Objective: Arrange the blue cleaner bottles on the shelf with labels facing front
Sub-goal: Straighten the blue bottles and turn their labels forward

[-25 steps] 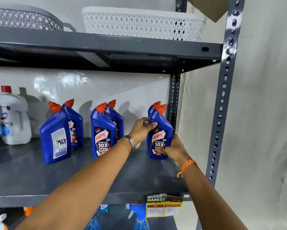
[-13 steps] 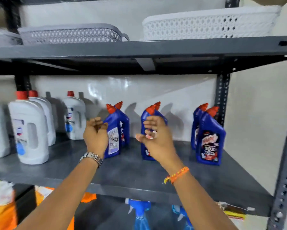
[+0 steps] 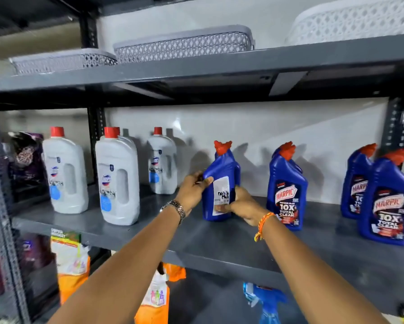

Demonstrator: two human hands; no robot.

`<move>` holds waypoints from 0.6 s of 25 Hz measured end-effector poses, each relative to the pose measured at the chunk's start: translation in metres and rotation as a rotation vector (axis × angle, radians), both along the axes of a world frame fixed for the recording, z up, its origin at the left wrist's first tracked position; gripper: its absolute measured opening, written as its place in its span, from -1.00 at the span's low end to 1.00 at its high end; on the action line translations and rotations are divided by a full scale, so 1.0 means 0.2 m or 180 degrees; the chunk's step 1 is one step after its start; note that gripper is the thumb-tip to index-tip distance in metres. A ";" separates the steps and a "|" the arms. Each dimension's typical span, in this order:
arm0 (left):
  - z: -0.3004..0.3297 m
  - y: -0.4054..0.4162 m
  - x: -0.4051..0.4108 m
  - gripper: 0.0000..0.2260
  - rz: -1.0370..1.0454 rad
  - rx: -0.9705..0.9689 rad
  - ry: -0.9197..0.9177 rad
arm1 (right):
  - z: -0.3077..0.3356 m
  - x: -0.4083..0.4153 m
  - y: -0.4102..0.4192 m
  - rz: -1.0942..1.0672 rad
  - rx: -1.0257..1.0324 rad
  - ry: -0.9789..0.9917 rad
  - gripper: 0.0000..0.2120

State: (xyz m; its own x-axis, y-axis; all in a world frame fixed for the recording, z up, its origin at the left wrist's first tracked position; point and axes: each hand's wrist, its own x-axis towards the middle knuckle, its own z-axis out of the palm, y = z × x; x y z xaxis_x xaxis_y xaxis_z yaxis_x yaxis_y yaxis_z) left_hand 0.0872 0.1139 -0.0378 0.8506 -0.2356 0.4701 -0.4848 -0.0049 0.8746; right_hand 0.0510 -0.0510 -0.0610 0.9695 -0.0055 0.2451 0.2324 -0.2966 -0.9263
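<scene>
Blue cleaner bottles with red caps stand in pairs on the grey middle shelf (image 3: 219, 244). The leftmost front bottle (image 3: 219, 169) shows its white back label to me. My left hand (image 3: 192, 191) grips its left side and my right hand (image 3: 243, 205) holds its lower right. Another bottle stands hidden right behind it. The middle front bottle (image 3: 286, 190) and the right front bottle (image 3: 388, 202) show their Harpic labels. A further bottle (image 3: 355, 181) stands behind the right one.
White red-capped bottles (image 3: 118, 178) stand on the same shelf to the left. Lattice baskets (image 3: 184, 44) sit on the shelf above. Below hang orange packs (image 3: 72, 267) and a blue spray bottle (image 3: 268, 302). A dark upright post (image 3: 399, 122) bounds the right.
My view swung left from the right pair of bottles. Both hands left the right front bottle, passed the middle pair, and now grip the leftmost front bottle.
</scene>
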 end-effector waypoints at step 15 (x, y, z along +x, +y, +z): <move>0.32 -0.09 -0.06 -0.44 0.0132 -0.0483 -0.0025 | 0.13 -0.14 0.20 -0.1012 -0.0031 -0.0578 -0.43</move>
State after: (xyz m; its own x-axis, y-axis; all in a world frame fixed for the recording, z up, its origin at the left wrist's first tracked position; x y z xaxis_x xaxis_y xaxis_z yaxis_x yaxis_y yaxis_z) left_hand 0.0751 0.0953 0.0263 0.8543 -0.1261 0.5043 -0.4937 0.1069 0.8630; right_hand 0.0235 -0.0114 -0.0355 0.8603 -0.2966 0.4145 0.2876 -0.3890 -0.8752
